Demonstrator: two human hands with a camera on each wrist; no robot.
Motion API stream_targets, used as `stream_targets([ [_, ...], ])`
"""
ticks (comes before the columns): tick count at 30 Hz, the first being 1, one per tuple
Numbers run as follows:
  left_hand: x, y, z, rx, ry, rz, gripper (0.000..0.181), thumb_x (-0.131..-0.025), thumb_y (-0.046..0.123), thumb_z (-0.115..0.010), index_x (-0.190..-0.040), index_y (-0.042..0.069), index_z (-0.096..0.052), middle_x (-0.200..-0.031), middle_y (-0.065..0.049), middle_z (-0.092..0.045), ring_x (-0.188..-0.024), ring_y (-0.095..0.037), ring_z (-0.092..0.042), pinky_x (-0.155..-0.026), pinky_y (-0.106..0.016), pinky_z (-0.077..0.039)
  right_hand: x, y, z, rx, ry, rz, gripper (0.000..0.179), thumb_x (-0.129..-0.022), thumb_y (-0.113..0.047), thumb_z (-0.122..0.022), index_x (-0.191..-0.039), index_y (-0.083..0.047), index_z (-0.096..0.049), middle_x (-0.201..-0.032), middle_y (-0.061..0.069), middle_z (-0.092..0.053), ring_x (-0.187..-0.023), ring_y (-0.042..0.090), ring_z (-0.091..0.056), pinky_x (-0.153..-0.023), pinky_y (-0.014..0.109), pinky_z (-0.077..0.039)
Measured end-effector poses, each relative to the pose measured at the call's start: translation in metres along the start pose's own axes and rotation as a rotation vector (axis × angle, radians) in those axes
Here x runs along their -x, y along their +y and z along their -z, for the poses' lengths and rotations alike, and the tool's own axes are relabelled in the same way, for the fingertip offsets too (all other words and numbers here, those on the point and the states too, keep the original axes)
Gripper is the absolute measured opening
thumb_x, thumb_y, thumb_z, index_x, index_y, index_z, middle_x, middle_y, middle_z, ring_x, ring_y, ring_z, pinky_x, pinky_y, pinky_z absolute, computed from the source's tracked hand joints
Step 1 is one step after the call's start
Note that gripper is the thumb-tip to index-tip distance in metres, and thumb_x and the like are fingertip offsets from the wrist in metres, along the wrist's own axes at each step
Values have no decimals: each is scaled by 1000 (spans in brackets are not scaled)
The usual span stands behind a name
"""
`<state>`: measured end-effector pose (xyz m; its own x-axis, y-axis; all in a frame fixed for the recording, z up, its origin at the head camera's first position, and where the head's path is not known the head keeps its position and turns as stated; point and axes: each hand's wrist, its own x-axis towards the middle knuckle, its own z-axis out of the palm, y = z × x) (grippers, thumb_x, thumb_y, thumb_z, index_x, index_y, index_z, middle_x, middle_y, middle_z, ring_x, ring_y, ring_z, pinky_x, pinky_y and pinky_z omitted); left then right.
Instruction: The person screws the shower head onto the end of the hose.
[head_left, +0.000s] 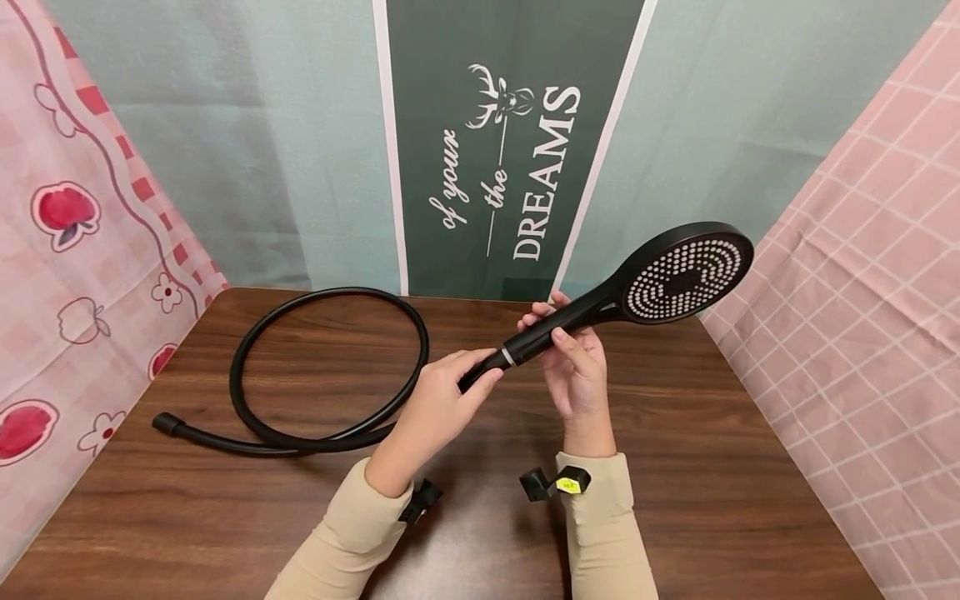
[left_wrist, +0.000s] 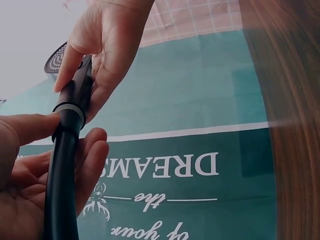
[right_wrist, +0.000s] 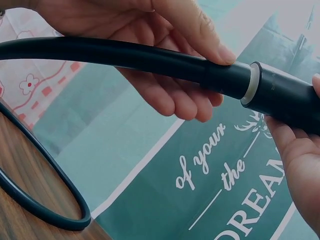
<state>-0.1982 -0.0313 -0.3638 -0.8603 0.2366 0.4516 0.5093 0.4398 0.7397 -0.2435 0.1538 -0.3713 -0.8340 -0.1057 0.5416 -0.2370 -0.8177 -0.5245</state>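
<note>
A black hand shower (head_left: 686, 279) is held up above the table, its round spray face with pale nozzles tilted to the right. My right hand (head_left: 576, 367) grips its handle, thumb on the near side and fingers behind. My left hand (head_left: 442, 396) pinches the end of the black shower hose (right_wrist: 125, 52) between thumb and fingers. The hose end meets the handle's bottom, and a pale ring (right_wrist: 251, 84) shows at the joint. In the left wrist view the hose (left_wrist: 61, 185) runs down across the left palm, in line with the handle (left_wrist: 76, 92).
The rest of the hose lies looped on the brown wooden table (head_left: 675, 467), its free end fitting (head_left: 167, 423) at the left. Behind hangs a green cloth (head_left: 480, 150) with white lettering. Patterned pink cloths (head_left: 862, 275) stand at both sides.
</note>
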Motion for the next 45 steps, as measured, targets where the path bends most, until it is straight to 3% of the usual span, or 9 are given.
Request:
stream_targets([
  [18,1,2,-1,-4,43,-17,29,-93,22,-71,-119,10,-72,-100,-4,-73,-79,-12,-64,-69,-26,-51,-1,0,0,-1,-4,4,35,-97,6,-53,-132,2,-54,-116,17,-70,-107,26,-70,-101,37,-52],
  [30,0,0,-1,34,34,41,28,-93,22,-71,-120,12,-73,-101,-1,-73,-75,-8,-59,-65,-22,-49,-1,0,1,15,-3,-5,36,-97,6,-54,-133,2,-53,-115,15,-70,-107,25,-70,-101,36,-52],
  [45,1,0,-3,11,59,19,27,-93,21,-72,-118,12,-74,-97,-2,-74,-71,-8,-58,-63,-22,-48,-1,1,0,3,7,0,37,-97,6,-54,-134,3,-52,-115,17,-71,-106,26,-70,-100,37,-52],
])
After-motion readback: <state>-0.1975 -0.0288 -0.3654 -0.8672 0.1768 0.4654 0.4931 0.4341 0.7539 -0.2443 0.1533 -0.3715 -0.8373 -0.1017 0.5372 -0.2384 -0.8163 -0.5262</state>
